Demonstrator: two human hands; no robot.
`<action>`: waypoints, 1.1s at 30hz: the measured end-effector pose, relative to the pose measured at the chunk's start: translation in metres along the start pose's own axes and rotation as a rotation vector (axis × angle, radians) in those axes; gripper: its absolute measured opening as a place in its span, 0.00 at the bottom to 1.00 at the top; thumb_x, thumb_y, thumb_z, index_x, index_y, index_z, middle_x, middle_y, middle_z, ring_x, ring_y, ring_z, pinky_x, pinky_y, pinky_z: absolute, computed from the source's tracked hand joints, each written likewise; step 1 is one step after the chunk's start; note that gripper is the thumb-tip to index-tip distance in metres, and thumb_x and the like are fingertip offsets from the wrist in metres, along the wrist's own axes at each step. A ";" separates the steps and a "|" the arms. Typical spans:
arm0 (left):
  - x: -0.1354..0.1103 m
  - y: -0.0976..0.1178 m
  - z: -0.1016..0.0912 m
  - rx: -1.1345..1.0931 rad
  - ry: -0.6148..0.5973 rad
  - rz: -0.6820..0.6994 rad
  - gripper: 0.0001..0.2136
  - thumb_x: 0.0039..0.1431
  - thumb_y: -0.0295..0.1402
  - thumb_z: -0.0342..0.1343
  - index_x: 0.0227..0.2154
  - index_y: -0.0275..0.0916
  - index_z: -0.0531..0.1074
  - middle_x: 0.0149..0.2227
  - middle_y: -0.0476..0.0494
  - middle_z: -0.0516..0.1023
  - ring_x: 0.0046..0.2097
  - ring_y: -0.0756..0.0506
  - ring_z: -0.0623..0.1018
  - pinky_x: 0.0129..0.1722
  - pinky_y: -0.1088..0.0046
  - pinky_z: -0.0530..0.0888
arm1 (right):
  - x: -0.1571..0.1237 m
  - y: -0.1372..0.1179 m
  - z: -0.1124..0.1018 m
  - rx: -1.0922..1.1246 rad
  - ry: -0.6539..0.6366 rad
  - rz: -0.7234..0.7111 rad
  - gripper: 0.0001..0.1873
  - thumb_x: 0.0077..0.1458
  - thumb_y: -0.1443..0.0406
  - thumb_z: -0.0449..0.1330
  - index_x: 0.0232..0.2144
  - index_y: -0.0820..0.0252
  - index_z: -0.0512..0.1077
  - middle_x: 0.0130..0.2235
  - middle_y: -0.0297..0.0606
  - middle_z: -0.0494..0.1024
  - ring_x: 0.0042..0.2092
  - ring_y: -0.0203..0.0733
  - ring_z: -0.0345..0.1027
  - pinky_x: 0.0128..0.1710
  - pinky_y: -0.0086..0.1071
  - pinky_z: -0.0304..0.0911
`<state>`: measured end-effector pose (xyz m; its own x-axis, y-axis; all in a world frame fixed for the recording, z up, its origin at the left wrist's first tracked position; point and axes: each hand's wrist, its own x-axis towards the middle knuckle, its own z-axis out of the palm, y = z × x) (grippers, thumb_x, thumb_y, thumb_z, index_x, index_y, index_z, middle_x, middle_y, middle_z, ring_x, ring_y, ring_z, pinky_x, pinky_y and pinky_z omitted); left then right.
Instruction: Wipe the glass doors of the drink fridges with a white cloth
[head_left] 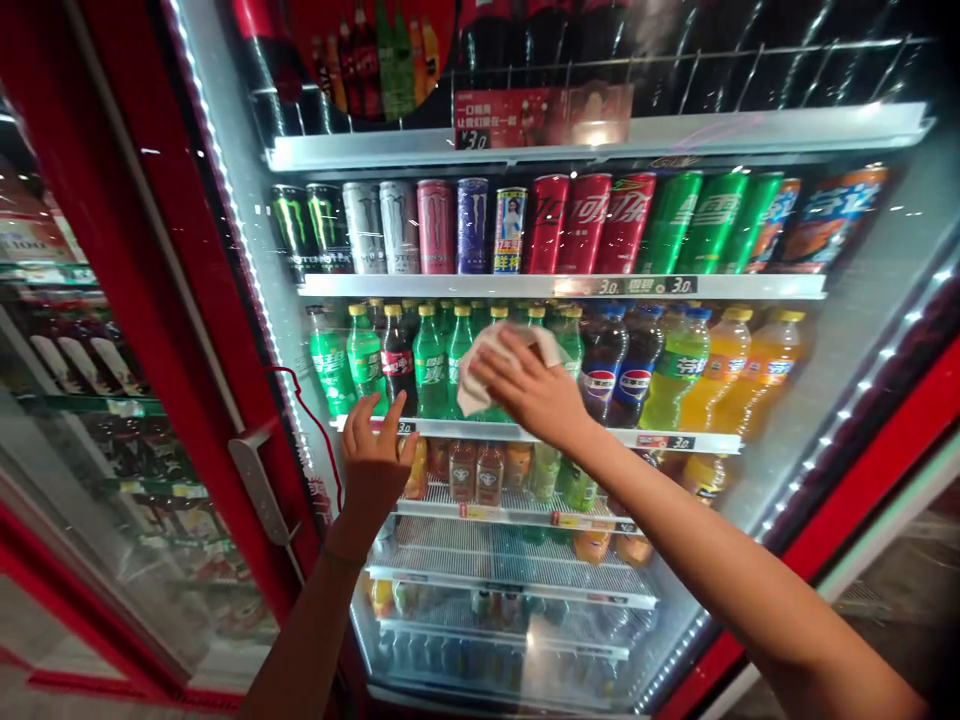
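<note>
Head view: what is held by the right hand (pixel 547 395)?

A crumpled white cloth (pixel 472 388). It is kept pinned under the fingers, which are stretched nearly straight, before the glass of a red-framed drinks fridge (pixel 832 527).

And by the left hand (pixel 377 450)?

Nothing is seen to be held. Its fingers are spread and half curled, at eight o'clock from the cloth; whether the glass is touched cannot be told.

What is shown around them?

Green, dark and orange plastic bottles (pixel 430 365) are lined up behind the cloth. At twelve o'clock from it, tall coloured metal cans (pixel 550 225) are ranged. Between eight and nine o'clock from the left hand, a grey door handle (pixel 260 490) is seen.
</note>
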<state>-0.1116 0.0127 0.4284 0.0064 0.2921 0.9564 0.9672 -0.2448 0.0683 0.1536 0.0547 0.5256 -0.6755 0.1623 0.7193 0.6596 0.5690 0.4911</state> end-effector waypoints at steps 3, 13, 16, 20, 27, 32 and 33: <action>-0.001 -0.014 -0.005 0.008 -0.014 0.015 0.25 0.64 0.36 0.59 0.63 0.41 0.69 0.62 0.29 0.66 0.65 0.33 0.65 0.65 0.48 0.65 | 0.014 -0.011 0.006 -0.021 0.082 0.153 0.37 0.68 0.64 0.55 0.73 0.47 0.47 0.72 0.35 0.57 0.75 0.56 0.39 0.69 0.59 0.54; 0.001 -0.062 -0.020 -0.011 -0.030 0.061 0.26 0.65 0.35 0.57 0.65 0.38 0.66 0.61 0.30 0.65 0.65 0.34 0.65 0.65 0.49 0.65 | 0.062 -0.056 0.036 0.013 0.136 0.089 0.36 0.68 0.67 0.54 0.73 0.50 0.48 0.72 0.37 0.58 0.75 0.55 0.40 0.69 0.58 0.56; 0.001 -0.076 -0.026 -0.029 -0.053 0.042 0.26 0.65 0.35 0.57 0.64 0.39 0.66 0.61 0.30 0.65 0.64 0.34 0.65 0.65 0.49 0.65 | 0.076 -0.067 0.042 0.081 0.017 -0.228 0.38 0.67 0.71 0.53 0.73 0.47 0.45 0.71 0.31 0.60 0.74 0.46 0.46 0.68 0.48 0.61; 0.001 -0.099 -0.041 0.001 -0.045 0.017 0.24 0.65 0.34 0.56 0.63 0.37 0.67 0.59 0.30 0.68 0.62 0.35 0.67 0.64 0.50 0.66 | 0.096 -0.072 0.046 0.041 0.098 -0.025 0.37 0.68 0.69 0.54 0.73 0.49 0.47 0.72 0.35 0.57 0.75 0.52 0.41 0.69 0.55 0.57; -0.003 -0.135 -0.056 0.027 -0.026 -0.041 0.22 0.65 0.31 0.54 0.62 0.39 0.69 0.58 0.32 0.70 0.61 0.36 0.70 0.63 0.52 0.67 | 0.139 -0.098 0.059 0.078 0.000 -0.342 0.31 0.69 0.69 0.53 0.71 0.50 0.55 0.71 0.30 0.61 0.74 0.47 0.47 0.71 0.49 0.55; -0.007 -0.148 -0.058 -0.022 -0.005 -0.078 0.24 0.66 0.30 0.54 0.64 0.37 0.65 0.57 0.31 0.70 0.60 0.37 0.71 0.62 0.53 0.69 | 0.167 -0.117 0.072 0.067 0.079 -0.215 0.31 0.67 0.68 0.55 0.70 0.56 0.57 0.71 0.38 0.61 0.74 0.53 0.44 0.72 0.54 0.52; -0.008 -0.149 -0.059 -0.043 -0.005 -0.086 0.24 0.66 0.30 0.53 0.65 0.37 0.64 0.58 0.31 0.70 0.60 0.37 0.71 0.62 0.53 0.69 | 0.171 -0.121 0.075 0.080 0.044 -0.314 0.31 0.67 0.68 0.56 0.70 0.55 0.58 0.70 0.37 0.62 0.74 0.51 0.46 0.72 0.52 0.53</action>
<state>-0.2708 -0.0082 0.4273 -0.0749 0.3179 0.9452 0.9524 -0.2579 0.1622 -0.0659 0.0743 0.5522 -0.8257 -0.0653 0.5603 0.3923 0.6473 0.6535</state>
